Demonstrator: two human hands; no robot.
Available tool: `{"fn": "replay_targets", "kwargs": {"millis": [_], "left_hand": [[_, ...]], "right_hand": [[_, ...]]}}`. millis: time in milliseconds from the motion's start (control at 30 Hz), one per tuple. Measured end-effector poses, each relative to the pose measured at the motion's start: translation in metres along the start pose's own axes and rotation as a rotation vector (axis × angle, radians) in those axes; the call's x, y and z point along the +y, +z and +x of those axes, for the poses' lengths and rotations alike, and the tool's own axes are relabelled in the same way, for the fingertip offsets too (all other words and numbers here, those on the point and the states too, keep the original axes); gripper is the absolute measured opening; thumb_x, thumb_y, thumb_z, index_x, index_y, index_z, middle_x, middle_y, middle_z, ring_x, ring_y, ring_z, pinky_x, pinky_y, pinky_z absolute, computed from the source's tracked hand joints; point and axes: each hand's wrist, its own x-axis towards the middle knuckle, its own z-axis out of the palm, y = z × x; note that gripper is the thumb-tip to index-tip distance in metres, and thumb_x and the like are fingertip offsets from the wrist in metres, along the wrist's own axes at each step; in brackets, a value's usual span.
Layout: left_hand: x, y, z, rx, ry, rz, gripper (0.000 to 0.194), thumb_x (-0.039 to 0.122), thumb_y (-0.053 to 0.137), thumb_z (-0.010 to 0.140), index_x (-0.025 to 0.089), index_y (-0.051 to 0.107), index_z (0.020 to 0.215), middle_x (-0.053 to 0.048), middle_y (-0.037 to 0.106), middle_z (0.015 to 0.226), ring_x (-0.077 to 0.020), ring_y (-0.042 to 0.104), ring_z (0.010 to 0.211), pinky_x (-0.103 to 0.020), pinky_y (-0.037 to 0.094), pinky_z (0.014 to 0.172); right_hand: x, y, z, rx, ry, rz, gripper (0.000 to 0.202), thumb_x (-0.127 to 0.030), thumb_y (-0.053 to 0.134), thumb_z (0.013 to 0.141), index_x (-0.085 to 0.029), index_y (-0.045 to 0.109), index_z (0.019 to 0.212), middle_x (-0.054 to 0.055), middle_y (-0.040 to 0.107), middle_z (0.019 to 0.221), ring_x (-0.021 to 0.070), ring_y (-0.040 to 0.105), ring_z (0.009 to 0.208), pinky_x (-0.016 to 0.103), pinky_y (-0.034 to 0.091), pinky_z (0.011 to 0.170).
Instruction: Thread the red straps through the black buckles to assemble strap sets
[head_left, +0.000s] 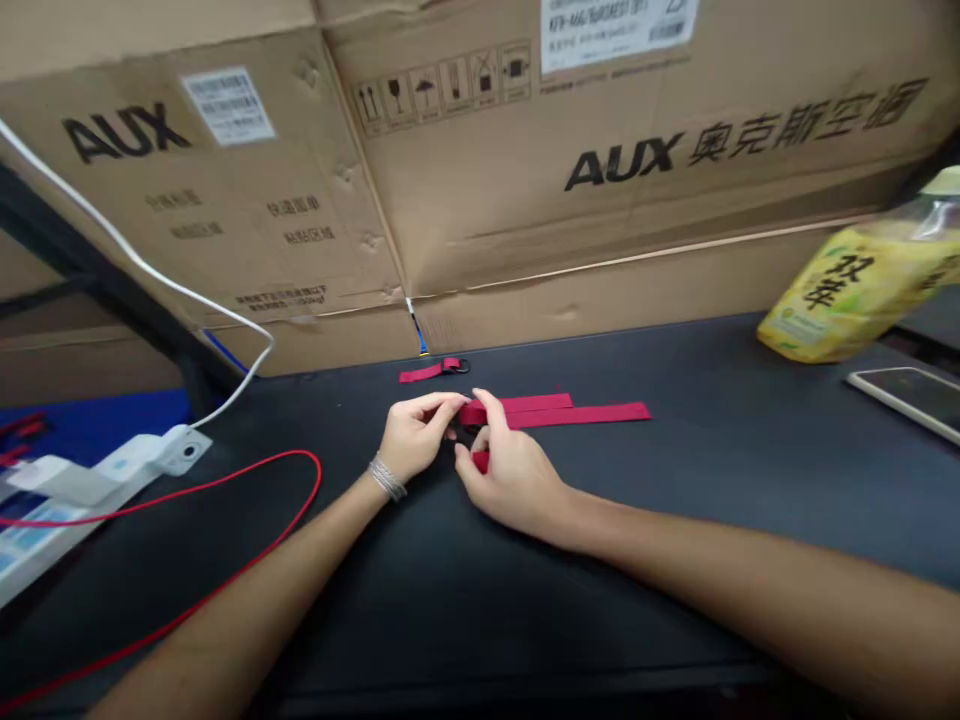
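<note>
A red fabric strap (570,412) lies across the dark table (675,480), its right end stretching away from my hands. My left hand (414,436), with a silver bracelet at the wrist, pinches the strap's left end. My right hand (510,470) meets it from the right and grips the same end, with a bit of red showing under its fingers. A second, shorter red strap with a dark metal ring (435,370) lies further back, apart from both hands.
Large AUX cardboard boxes (525,180) stand along the table's back edge. A white power strip (97,475) with a white cable and a red wire (247,500) sits at left. A yellow-labelled bottle (855,285) and a phone (911,398) lie at right.
</note>
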Motion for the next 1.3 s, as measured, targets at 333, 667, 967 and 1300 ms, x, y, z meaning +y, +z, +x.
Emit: {"fn": "replay_targets", "kwargs": {"millis": [333,667,967,1300], "left_hand": [[0.004,0.001,-0.002,-0.074,-0.010,-0.097,0.024,0.036,0.064,0.076,0.012,0.068,0.076,-0.003,0.067,0.064,-0.0106,0.058,0.048,-0.021,0.050,0.049],[0.005,-0.002,0.000,-0.087,0.002,-0.128,0.024,0.036,0.056,0.082,0.013,0.064,0.081,0.001,0.060,0.059,-0.0095,0.055,0.047,-0.021,0.045,0.049],[0.003,-0.003,0.000,-0.133,0.010,-0.143,0.022,0.034,0.058,0.080,0.013,0.062,0.085,-0.003,0.063,0.076,-0.0102,0.058,0.055,-0.023,0.049,0.054],[-0.002,-0.002,-0.002,-0.176,0.104,-0.011,0.019,0.029,0.059,0.080,0.013,0.058,0.091,-0.005,0.062,0.081,-0.0126,0.059,0.068,-0.024,0.048,0.062]], "right_hand": [[0.012,-0.004,0.015,-0.025,0.034,-0.076,0.017,-0.032,0.044,0.091,-0.018,0.050,0.097,0.008,0.068,0.079,0.0200,0.065,0.070,0.025,0.035,0.057],[0.019,-0.001,0.019,0.010,-0.015,0.049,0.010,-0.029,0.047,0.090,-0.020,0.051,0.090,0.004,0.068,0.079,0.0171,0.064,0.069,0.023,0.036,0.057],[0.023,0.002,0.022,0.009,-0.029,0.197,0.010,-0.022,0.044,0.090,-0.019,0.053,0.095,0.003,0.067,0.079,0.0145,0.062,0.070,0.023,0.040,0.062],[0.024,0.003,0.022,0.028,-0.028,0.182,0.011,-0.020,0.042,0.089,-0.019,0.052,0.093,0.003,0.065,0.077,0.0145,0.060,0.066,0.022,0.039,0.059]]}}
